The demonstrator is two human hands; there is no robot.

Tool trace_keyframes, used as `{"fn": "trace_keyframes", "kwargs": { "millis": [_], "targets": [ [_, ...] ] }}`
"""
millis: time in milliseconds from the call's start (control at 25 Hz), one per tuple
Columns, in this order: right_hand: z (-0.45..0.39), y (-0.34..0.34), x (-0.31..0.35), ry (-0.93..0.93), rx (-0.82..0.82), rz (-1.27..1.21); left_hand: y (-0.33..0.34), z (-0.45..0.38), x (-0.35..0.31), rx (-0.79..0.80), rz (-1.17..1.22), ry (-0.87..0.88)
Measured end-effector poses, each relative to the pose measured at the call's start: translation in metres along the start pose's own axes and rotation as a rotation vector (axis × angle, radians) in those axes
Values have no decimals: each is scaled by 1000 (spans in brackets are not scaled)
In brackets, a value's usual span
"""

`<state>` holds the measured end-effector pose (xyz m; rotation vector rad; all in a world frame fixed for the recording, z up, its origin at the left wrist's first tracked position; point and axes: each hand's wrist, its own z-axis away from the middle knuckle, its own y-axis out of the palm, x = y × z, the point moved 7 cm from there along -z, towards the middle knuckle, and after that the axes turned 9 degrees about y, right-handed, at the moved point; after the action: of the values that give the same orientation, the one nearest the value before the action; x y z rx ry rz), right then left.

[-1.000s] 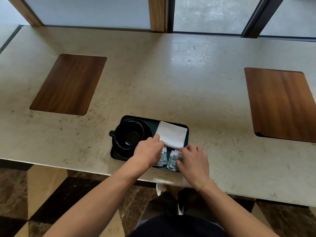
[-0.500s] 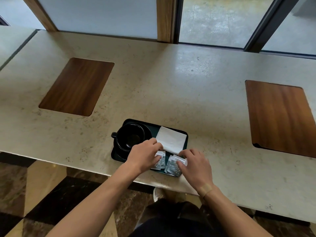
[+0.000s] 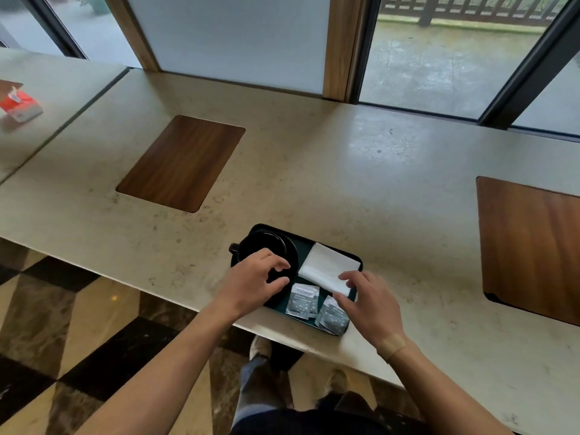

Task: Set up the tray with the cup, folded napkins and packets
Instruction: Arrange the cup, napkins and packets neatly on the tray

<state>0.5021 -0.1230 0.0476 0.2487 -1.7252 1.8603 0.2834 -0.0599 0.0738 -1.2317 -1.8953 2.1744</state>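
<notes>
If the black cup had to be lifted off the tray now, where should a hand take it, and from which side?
Probably by the small handle jutting from the left of the black cup, so come from the left. The left hand hovers over the cup's near rim, and the white folded napkin crowds the right side of the dark rectangular tray.

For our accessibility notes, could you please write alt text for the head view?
Two hands hover over a dark tray at the near edge of a stone counter: the left hand over the black cup, the right hand by the white napkin. Two silver packets lie at the tray's front. Wooden insets flank it; windows behind.
</notes>
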Motion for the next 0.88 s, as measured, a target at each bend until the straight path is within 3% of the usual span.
{"fn": "trace_keyframes", "kwargs": {
  "millis": [400, 880],
  "targets": [
    [-28, 52, 52, 138, 38, -14, -48, 4, 104, 15, 157, -2],
    [-35, 84, 70, 248, 50, 38, -10, 0, 169, 197, 277, -189]
  ]
}}
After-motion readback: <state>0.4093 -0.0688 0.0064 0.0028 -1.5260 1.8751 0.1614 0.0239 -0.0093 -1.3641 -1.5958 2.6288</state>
